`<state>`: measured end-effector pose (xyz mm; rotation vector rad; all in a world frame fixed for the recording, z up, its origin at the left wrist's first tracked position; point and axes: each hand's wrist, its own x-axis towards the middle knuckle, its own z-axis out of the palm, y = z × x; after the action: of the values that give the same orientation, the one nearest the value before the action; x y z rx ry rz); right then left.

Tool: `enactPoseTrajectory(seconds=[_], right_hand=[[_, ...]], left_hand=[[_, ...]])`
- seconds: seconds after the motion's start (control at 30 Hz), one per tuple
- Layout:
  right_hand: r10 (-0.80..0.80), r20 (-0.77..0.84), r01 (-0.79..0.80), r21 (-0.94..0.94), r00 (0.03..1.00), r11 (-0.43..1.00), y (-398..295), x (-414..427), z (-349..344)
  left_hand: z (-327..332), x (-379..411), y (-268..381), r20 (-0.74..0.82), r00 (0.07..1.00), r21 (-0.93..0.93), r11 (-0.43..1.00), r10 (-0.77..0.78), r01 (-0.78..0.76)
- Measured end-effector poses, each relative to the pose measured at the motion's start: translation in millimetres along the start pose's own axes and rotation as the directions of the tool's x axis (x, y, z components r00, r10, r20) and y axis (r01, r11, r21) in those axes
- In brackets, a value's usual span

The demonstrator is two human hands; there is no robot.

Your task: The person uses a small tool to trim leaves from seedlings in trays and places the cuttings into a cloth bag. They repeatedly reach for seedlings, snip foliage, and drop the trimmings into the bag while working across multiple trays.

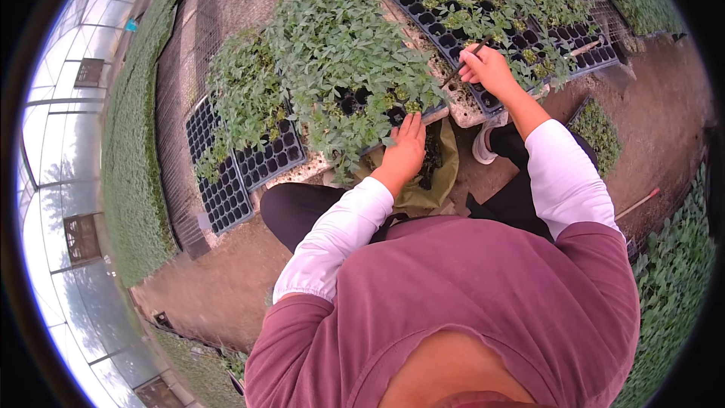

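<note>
My right hand (484,71) grips a thin dark stick-like tool (452,76), which slants down to the left over the gap between two seedling trays. Fingers extended, my left hand (405,144) rests at the near edge of the middle tray, its tips by a dark cell (396,117). I cannot see anything held in it. Leafy green seedlings (340,39) crowd most of that tray, with several vacant cells near its front. Beside my right hand is another black plug tray (436,28), partly filled with seedlings.
Black plug trays (224,187) stand at the left on pale foam blocks (303,170). An olive bag (447,175) with dark contents lies open below my left hand. A light-handled tool (586,48) rests on the right tray. A small seedling tray (597,130) sits on the ground.
</note>
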<state>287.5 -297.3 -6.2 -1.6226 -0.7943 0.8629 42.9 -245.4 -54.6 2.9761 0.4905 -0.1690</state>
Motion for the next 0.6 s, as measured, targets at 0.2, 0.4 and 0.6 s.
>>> enactPoseTrajectory(seconds=[0.2, 0.4, 0.6], right_hand=[[0.129, 0.061, -0.135, 0.106, 0.990, 0.985, -6.7, 0.5, -33.1], [0.130, 0.160, -0.153, 0.144, 0.979, 0.978, -36.3, -10.4, -32.4], [0.088, 0.302, -0.161, 0.226, 0.949, 0.961, -70.6, -19.2, 4.3]], left_hand=[[-0.2, 0.8, 1.2, -0.048, 0.999, 0.043, 0.999, 0.003, -0.001], [-17.5, -10.6, 6.9, 0.002, 1.000, -0.114, 0.993, -0.013, 0.013], [-51.4, -73.4, -0.6, -0.004, 0.989, -0.411, 0.901, 0.149, -0.137]])
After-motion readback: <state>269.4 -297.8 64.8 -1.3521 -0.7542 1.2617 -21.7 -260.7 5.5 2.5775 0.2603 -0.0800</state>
